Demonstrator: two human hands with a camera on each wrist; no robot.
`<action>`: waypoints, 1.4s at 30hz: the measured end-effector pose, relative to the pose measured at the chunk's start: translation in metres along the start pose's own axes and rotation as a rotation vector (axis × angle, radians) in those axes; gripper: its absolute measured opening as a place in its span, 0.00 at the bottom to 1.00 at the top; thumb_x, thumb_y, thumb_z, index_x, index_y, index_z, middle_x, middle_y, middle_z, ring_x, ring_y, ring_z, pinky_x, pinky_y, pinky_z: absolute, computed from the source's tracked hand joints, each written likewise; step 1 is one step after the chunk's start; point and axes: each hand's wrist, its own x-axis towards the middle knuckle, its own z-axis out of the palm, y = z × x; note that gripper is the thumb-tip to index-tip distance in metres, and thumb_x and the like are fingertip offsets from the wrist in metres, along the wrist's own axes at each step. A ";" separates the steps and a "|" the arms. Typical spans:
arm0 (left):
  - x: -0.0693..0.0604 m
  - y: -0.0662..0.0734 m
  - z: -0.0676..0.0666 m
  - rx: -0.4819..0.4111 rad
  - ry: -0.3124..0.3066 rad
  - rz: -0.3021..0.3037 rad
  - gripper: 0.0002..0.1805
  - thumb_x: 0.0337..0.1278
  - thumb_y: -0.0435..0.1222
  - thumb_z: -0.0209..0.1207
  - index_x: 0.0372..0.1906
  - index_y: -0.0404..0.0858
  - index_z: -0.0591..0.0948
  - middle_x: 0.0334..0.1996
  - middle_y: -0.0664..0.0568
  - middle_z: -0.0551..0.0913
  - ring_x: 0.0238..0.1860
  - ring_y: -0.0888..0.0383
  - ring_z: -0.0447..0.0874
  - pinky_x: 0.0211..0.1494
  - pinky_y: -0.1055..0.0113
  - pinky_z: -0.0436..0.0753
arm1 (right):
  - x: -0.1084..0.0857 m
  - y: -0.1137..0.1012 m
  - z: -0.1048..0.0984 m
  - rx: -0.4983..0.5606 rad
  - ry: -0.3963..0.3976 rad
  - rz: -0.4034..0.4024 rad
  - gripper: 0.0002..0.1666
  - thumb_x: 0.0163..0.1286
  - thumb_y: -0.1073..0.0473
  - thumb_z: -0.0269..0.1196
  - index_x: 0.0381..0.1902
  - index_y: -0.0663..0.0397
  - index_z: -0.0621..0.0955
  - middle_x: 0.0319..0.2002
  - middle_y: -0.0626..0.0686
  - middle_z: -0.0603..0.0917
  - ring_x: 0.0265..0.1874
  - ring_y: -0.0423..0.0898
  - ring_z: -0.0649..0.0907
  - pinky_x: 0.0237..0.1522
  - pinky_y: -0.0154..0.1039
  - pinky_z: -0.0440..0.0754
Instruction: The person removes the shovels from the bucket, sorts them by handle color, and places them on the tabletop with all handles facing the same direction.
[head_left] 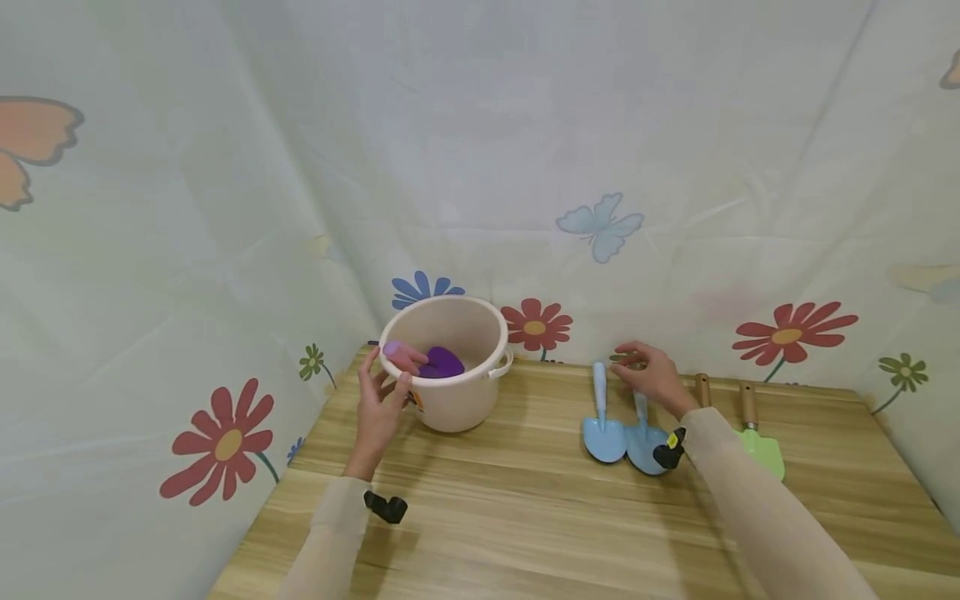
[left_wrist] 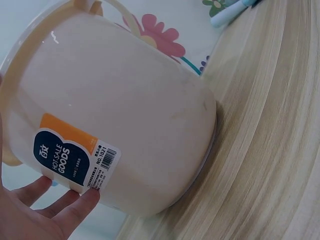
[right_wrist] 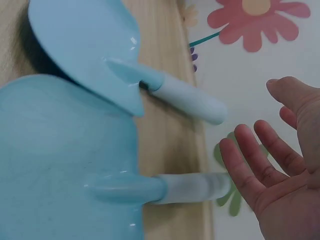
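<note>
Left hand [head_left: 381,408], fingers spread against a white bucket [head_left: 459,402], purple shovel [head_left: 444,363] inside partly hidden, right hand [head_left: 654,377], fingers apart, partly obscuring a blue shovel [head_left: 642,443] beneath.

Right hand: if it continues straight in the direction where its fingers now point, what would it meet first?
The right hand would probably meet the left blue shovel's handle first; its height over that handle is unclear, so it might pass above.
</note>
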 end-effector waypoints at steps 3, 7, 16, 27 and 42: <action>0.000 -0.001 0.000 0.001 -0.002 -0.004 0.40 0.73 0.46 0.61 0.80 0.62 0.53 0.73 0.38 0.67 0.64 0.39 0.75 0.58 0.33 0.79 | -0.001 -0.010 -0.002 -0.011 -0.010 -0.048 0.28 0.74 0.55 0.67 0.66 0.61 0.76 0.53 0.67 0.83 0.47 0.64 0.86 0.45 0.60 0.87; 0.001 -0.001 -0.001 0.011 -0.010 -0.010 0.41 0.73 0.46 0.60 0.81 0.61 0.51 0.74 0.38 0.66 0.66 0.38 0.74 0.58 0.35 0.79 | 0.000 -0.025 -0.005 -0.022 -0.014 -0.095 0.29 0.73 0.54 0.68 0.66 0.61 0.76 0.51 0.66 0.84 0.44 0.64 0.87 0.44 0.61 0.87; 0.002 0.000 -0.002 -0.013 -0.032 -0.017 0.44 0.73 0.45 0.60 0.82 0.59 0.48 0.75 0.37 0.63 0.68 0.37 0.71 0.61 0.33 0.77 | 0.004 -0.052 -0.011 -0.057 -0.029 -0.135 0.29 0.72 0.53 0.69 0.65 0.60 0.77 0.50 0.64 0.85 0.43 0.59 0.87 0.40 0.51 0.90; 0.002 -0.002 -0.002 0.012 -0.013 -0.013 0.41 0.71 0.49 0.62 0.80 0.62 0.52 0.73 0.37 0.66 0.66 0.38 0.74 0.58 0.35 0.80 | 0.008 -0.083 -0.006 -0.068 -0.058 -0.187 0.30 0.71 0.51 0.69 0.66 0.56 0.77 0.51 0.62 0.85 0.43 0.59 0.87 0.40 0.48 0.89; 0.000 0.008 -0.002 0.028 -0.031 -0.036 0.42 0.73 0.47 0.60 0.81 0.58 0.50 0.74 0.36 0.65 0.67 0.38 0.73 0.59 0.37 0.80 | 0.018 -0.121 0.008 -0.109 -0.065 -0.279 0.27 0.71 0.54 0.70 0.64 0.56 0.78 0.52 0.60 0.86 0.44 0.56 0.87 0.43 0.49 0.88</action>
